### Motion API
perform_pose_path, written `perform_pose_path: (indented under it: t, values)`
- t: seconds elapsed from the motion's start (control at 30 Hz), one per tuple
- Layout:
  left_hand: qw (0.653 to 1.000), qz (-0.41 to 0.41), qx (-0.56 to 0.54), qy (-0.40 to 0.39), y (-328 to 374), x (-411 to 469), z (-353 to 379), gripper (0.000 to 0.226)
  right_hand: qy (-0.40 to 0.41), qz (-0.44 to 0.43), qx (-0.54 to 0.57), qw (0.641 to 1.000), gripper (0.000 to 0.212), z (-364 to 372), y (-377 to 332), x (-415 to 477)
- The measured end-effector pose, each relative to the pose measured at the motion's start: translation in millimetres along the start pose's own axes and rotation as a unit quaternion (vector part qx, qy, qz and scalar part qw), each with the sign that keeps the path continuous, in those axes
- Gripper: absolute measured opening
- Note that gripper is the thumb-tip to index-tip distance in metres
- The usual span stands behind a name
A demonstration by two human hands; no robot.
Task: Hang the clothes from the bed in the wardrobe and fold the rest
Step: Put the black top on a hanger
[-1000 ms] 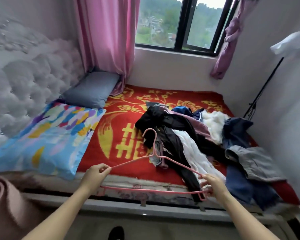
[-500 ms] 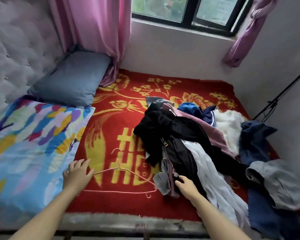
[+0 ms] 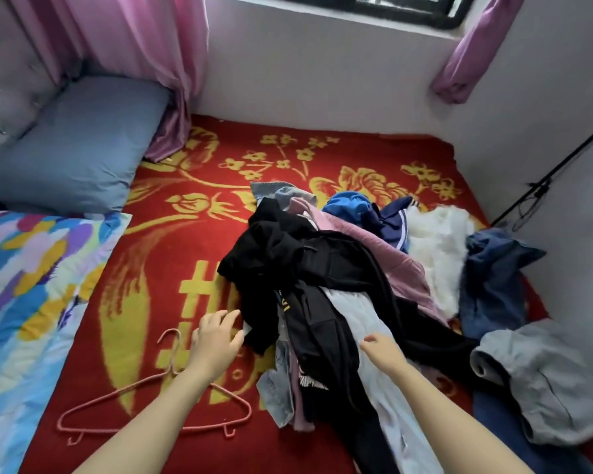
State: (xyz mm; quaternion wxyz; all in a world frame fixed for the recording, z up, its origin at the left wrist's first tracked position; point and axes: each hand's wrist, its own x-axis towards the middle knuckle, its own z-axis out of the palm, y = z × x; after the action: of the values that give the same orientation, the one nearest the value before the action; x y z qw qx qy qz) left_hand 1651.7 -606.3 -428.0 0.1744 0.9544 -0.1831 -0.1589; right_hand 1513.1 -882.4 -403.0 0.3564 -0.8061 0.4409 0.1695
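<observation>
While the heap of mixed dark and pale clothes [image 3: 339, 268] lies on the red-and-yellow blanket [image 3: 185, 254], the left hand [image 3: 216, 340] reaches for its black edge, fingers spread and empty, above the pink wire hanger [image 3: 228, 426]. The right hand [image 3: 382, 350] is over the white garment [image 3: 356, 323], grip unclear.

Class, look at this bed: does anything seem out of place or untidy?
Yes. Clothes lie in a tangled, unfolded heap on the right of the red blanket, and a pink hanger lies bare beside them.

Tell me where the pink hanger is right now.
Head view, lower left: the pink hanger lies on the red blanket, between the colourful pillow and the clothes pile, crossed by the left forearm.
</observation>
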Motion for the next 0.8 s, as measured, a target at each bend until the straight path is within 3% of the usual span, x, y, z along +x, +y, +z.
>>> perform_pose_path:
  t: [0.27,0.53,0.7,0.8]
  values:
    - [0.991,-0.115,-0.062,0.017,53.2,27.4,35.7,0.050,-0.042,-0.124,-0.104,0.986,0.059,-8.0,-34.0,109.5]
    - [0.963,-0.248,-0.092,0.050,20.6,31.5,30.6,0.046,-0.045,-0.270,-0.127,0.954,0.088,50.3,-139.7,160.4]
    - [0.944,-0.296,-0.120,0.080,-4.9,24.3,26.9,0.045,-0.018,-0.301,-0.258,0.918,0.082,71.4,-171.0,190.6]
    - [0.937,-0.304,-0.143,0.096,-10.6,17.1,29.1,0.042,0.001,-0.316,-0.304,0.899,0.050,68.5,-168.2,210.5]
